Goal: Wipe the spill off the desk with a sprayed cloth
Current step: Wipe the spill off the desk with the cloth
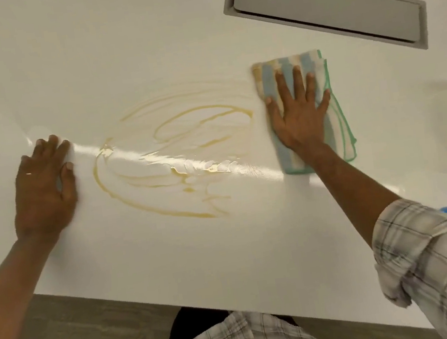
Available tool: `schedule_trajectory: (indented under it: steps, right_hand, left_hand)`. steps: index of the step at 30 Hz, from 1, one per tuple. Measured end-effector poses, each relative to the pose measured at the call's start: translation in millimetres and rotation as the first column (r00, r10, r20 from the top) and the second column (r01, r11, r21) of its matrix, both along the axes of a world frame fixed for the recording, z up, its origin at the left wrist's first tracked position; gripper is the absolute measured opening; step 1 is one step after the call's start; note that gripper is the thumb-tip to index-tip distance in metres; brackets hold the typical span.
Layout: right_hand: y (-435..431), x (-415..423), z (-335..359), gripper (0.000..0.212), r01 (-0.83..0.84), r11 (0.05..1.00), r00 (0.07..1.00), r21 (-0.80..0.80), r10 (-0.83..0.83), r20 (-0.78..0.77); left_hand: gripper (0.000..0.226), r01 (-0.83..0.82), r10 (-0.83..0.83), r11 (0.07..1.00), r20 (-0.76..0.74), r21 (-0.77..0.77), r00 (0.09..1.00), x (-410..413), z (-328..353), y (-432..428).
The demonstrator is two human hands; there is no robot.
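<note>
Striped cloth [305, 110] under flat right hand [295, 111]

Grey recessed cable flap [323, 6] at the far right — wood-grain floor [81, 330] below the near edge.

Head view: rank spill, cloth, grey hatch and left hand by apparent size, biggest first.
1. Spill, smeared yellowish streaks covering the widest patch of the desk.
2. Grey hatch.
3. Cloth, folded, partly hidden under the right hand.
4. Left hand.
Cloth and left hand look close; that order is unsure.
</note>
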State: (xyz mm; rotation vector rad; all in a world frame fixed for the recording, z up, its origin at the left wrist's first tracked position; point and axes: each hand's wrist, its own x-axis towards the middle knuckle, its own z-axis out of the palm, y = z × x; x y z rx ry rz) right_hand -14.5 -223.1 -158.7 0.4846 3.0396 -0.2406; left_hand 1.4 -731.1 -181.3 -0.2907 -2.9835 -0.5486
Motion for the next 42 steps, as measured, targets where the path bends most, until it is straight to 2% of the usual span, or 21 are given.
schedule_trajectory:
  steps: [3, 6, 10, 12, 15, 17, 19, 20, 22, 24, 27, 30, 32, 33, 35, 42]
  right_hand:
    - [-37.9, -32.2, -2.6, 0.065, -0.039, 0.999, 0.999, -0.012, 0.038, -0.024]
    - [-73.8, -23.2, -8.2, 0.064, -0.172, 0.985, 0.984, -0.005, 0.172, -0.041]
    - [-88.9, 38.9, -14.1, 0.061, -0.313, 0.949, 0.946, 0.025, 0.314, -0.076]
    - [-81.2, 77.7, -13.6, 0.061, -0.281, 0.959, 0.957, 0.031, 0.282, -0.069]
    - [-77.6, 143.5, -11.0, 0.061, -0.100, 0.995, 0.994, 0.022, 0.101, -0.043]
    - [-93.1, 178.1, -10.7, 0.063, 0.035, 0.999, 0.998, 0.004, -0.035, -0.043]
    - [-119.3, 195.2, -11.7, 0.064, 0.069, 0.997, 0.997, -0.024, -0.070, -0.028]
    - [-133.2, 199.5, -12.1, 0.064, 0.023, 0.999, 1.000, -0.028, -0.023, -0.014]
    - [-155.7, 202.1, -13.4, 0.064, -0.190, 0.982, 0.982, -0.020, 0.190, 0.002]
    - [-168.7, 195.5, -15.6, 0.065, -0.467, 0.884, 0.884, -0.034, 0.467, -0.011]
    - [-175.3, 169.1, -18.4, 0.066, -0.817, 0.575, 0.577, -0.051, 0.815, -0.058]
    - [-184.4, 129.0, -19.3, 0.065, -0.948, 0.313, 0.316, -0.051, 0.946, -0.074]
    - [-197.2, 98.6, -18.5, 0.063, -0.973, 0.230, 0.232, -0.029, 0.970, -0.079]
    - [-205.1, 83.6, -18.1, 0.063, -0.974, 0.225, 0.225, -0.014, 0.971, -0.081]
    - [-222.1, 56.8, -16.7, 0.062, -0.959, 0.282, 0.280, 0.014, 0.956, -0.090]
    - [-264.3, -31.2, -10.0, 0.060, -0.758, 0.649, 0.644, 0.069, 0.761, -0.077]
  left_hand:
    - [0.055, 0.119, -0.119, 0.984, 0.005, -0.135, 0.993, -5.8, -0.2, -2.5]
    - [0.056, 0.154, -0.151, 0.979, 0.034, -0.131, 0.988, -8.2, 5.3, 0.5]
    - [0.055, 0.125, -0.120, 0.984, 0.049, -0.126, 0.992, -1.9, 14.6, 6.8]
    - [0.054, 0.119, -0.112, 0.986, 0.061, -0.121, 0.992, -1.9, 17.4, 8.4]
    - [0.054, 0.113, -0.106, 0.987, 0.068, -0.117, 0.992, -2.3, 21.9, 8.6]
    - [0.053, 0.114, -0.107, 0.987, 0.071, -0.109, 0.992, -1.0, 24.1, 9.5]
    - [0.053, 0.108, -0.101, 0.989, 0.069, -0.106, 0.993, -1.6, 26.0, 9.6]
    - [0.053, 0.107, -0.100, 0.989, 0.074, -0.104, 0.992, -1.5, 26.4, 9.8]
    - [0.053, 0.100, -0.093, 0.990, 0.072, -0.096, 0.993, -0.8, 27.0, 10.4]
    - [0.052, 0.093, -0.088, 0.992, 0.056, -0.088, 0.995, -1.5, 28.2, 10.0]
    - [0.052, 0.086, -0.082, 0.992, 0.051, -0.096, 0.995, 0.0, 27.0, 10.7]
    - [0.054, 0.096, -0.090, 0.990, 0.065, -0.103, 0.994, -1.3, 25.3, 9.7]
    - [0.055, 0.097, -0.090, 0.991, 0.072, -0.095, 0.993, -1.5, 24.5, 8.7]
    - [0.056, 0.096, -0.090, 0.991, 0.076, -0.089, 0.993, -0.9, 23.9, 8.6]
    - [0.058, 0.095, -0.089, 0.992, 0.074, -0.080, 0.993, 0.2, 23.0, 8.7]
    - [0.065, 0.081, -0.079, 0.994, 0.031, -0.070, 0.996, -1.8, 16.9, 4.5]
